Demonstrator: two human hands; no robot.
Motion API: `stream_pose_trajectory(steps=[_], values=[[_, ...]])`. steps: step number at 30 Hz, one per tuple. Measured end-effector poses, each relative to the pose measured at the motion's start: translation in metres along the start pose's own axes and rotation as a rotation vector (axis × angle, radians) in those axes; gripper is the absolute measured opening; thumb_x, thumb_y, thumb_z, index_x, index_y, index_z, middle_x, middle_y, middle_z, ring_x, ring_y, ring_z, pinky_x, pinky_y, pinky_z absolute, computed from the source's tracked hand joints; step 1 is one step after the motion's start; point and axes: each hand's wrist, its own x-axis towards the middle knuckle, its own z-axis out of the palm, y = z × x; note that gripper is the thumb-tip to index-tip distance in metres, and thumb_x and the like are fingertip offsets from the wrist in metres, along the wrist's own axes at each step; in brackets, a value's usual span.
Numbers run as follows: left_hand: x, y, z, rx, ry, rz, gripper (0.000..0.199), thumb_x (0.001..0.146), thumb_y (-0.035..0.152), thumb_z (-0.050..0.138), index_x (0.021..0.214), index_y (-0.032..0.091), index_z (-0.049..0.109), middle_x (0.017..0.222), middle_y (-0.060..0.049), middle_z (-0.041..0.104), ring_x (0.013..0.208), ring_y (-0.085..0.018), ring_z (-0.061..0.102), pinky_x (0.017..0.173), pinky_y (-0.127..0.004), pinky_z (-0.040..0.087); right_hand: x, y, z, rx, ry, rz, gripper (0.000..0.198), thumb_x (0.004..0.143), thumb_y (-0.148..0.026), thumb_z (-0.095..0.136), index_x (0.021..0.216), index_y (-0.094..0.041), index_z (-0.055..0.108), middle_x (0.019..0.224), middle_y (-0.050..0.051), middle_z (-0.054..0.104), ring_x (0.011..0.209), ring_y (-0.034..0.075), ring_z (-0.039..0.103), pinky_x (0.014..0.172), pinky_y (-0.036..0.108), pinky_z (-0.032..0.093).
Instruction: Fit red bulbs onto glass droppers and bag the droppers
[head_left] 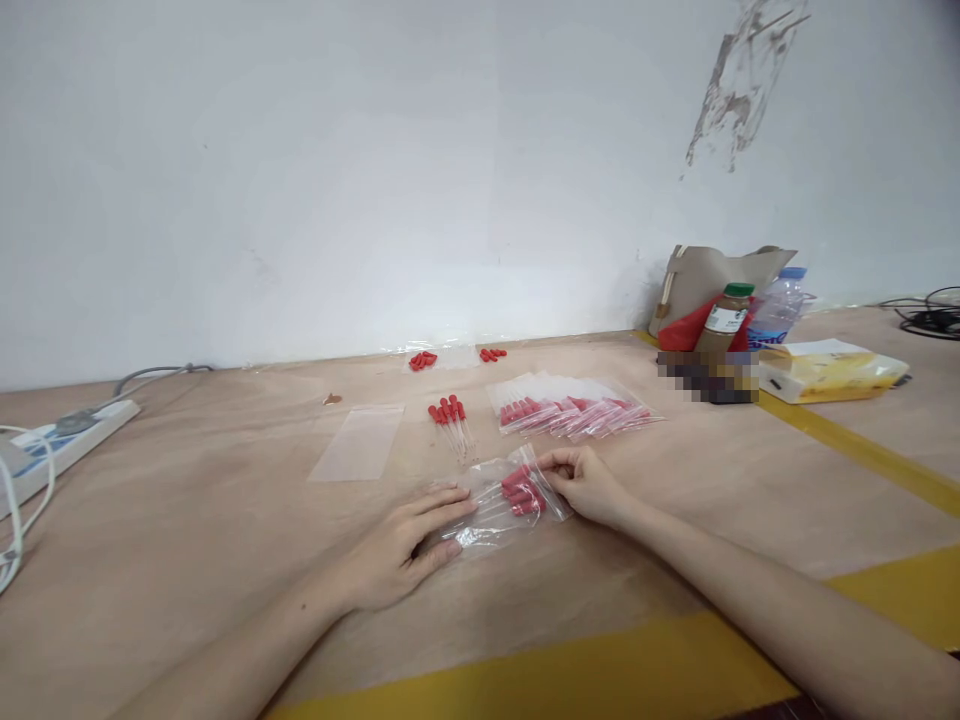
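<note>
A clear zip bag (480,535) lies on the table in front of me, with several red-bulbed droppers (523,492) inside, their bulbs toward the right end. My left hand (405,540) rests on the bag's left end, fingers stretched out and thumb apart. At the right end, the zip side, my right hand (581,482) pinches the bag's edge between thumb and fingers. Just beyond the bag is a small group of loose droppers (452,415), red bulbs pointing away. An empty flat zip bag (360,443) is to their left.
Filled bags (570,405) overlap in a pile behind my right hand. Red bulbs (423,361) lie near the wall. A power strip (82,440) is at the left. At the right stand a jar (725,318), a plastic bottle (784,305) and a tissue pack (832,372).
</note>
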Motion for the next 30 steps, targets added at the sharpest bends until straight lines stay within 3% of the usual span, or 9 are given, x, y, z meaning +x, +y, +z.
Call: stream_pose_trajectory(steps=[4, 6, 12, 16, 19, 23, 26, 30], values=[[0.000, 0.000, 0.000, -0.009, 0.002, -0.006, 0.040, 0.089, 0.031, 0.039, 0.129, 0.029, 0.037, 0.136, -0.001, 0.036, 0.124, -0.020, 0.032, 0.102, -0.040, 0.029, -0.001, -0.003, -0.002, -0.132, -0.163, -0.121, 0.024, 0.075, -0.026, 0.048, 0.088, -0.019, 0.067, 0.081, 0.004, 0.068, 0.079, 0.020, 0.062, 0.070, 0.034, 0.049], [0.000, 0.000, 0.000, -0.011, 0.000, -0.005, 0.040, 0.089, 0.031, 0.040, 0.129, 0.028, 0.037, 0.136, -0.001, 0.036, 0.125, -0.020, 0.031, 0.103, -0.039, 0.029, -0.001, -0.001, -0.006, -0.188, -0.156, -0.125, 0.025, 0.075, -0.025, 0.048, 0.091, -0.020, 0.066, 0.082, 0.003, 0.068, 0.079, 0.020, 0.061, 0.069, 0.032, 0.048], [-0.002, -0.001, 0.001, -0.012, 0.033, 0.005, 0.041, 0.089, 0.028, 0.040, 0.129, 0.028, 0.036, 0.137, -0.003, 0.034, 0.124, -0.022, 0.032, 0.102, -0.041, 0.030, 0.003, 0.003, -0.027, -0.428, 0.211, -0.161, 0.022, 0.070, -0.025, 0.052, 0.085, -0.014, 0.064, 0.072, 0.004, 0.064, 0.059, 0.014, 0.054, 0.055, 0.025, 0.042], [-0.004, 0.001, 0.001, -0.002, 0.066, 0.022, 0.036, 0.088, 0.024, 0.039, 0.124, 0.028, 0.043, 0.139, -0.002, 0.030, 0.126, -0.023, 0.028, 0.102, -0.042, 0.029, 0.015, -0.019, -0.028, -0.619, 0.282, -0.241, 0.017, 0.070, -0.023, 0.052, 0.080, -0.016, 0.064, 0.061, 0.001, 0.060, 0.054, 0.012, 0.050, 0.052, 0.023, 0.037], [-0.005, 0.002, 0.000, -0.023, 0.052, 0.019, 0.034, 0.088, 0.024, 0.040, 0.121, 0.027, 0.046, 0.136, -0.003, 0.033, 0.125, -0.023, 0.030, 0.102, -0.040, 0.030, 0.040, -0.041, -0.011, -0.724, 0.252, -0.261, 0.016, 0.070, -0.018, 0.051, 0.079, -0.016, 0.064, 0.066, 0.001, 0.062, 0.060, 0.012, 0.054, 0.059, 0.023, 0.040], [-0.004, 0.001, 0.001, -0.053, 0.074, 0.024, 0.034, 0.087, 0.025, 0.041, 0.121, 0.026, 0.045, 0.134, -0.004, 0.037, 0.122, -0.022, 0.034, 0.101, -0.040, 0.032, 0.087, -0.056, 0.027, -0.787, 0.227, -0.091, 0.021, 0.066, -0.018, 0.056, 0.086, -0.013, 0.063, 0.081, 0.007, 0.065, 0.079, 0.016, 0.057, 0.073, 0.024, 0.041], [-0.005, 0.001, 0.002, -0.065, 0.083, 0.040, 0.034, 0.087, 0.024, 0.042, 0.121, 0.025, 0.046, 0.133, -0.004, 0.039, 0.122, -0.022, 0.034, 0.101, -0.039, 0.032, 0.117, -0.056, 0.053, -0.771, 0.215, -0.024, 0.029, 0.063, -0.023, 0.060, 0.089, -0.010, 0.061, 0.085, 0.011, 0.064, 0.080, 0.020, 0.058, 0.067, 0.026, 0.043], [-0.005, 0.002, 0.001, -0.078, 0.083, 0.040, 0.034, 0.087, 0.024, 0.042, 0.120, 0.025, 0.046, 0.131, -0.004, 0.040, 0.121, -0.021, 0.035, 0.100, -0.038, 0.033, 0.136, -0.051, 0.070, -0.714, 0.114, 0.014, 0.015, 0.056, -0.019, 0.066, 0.068, -0.012, 0.062, 0.061, 0.008, 0.062, 0.065, 0.021, 0.059, 0.054, 0.025, 0.042]])
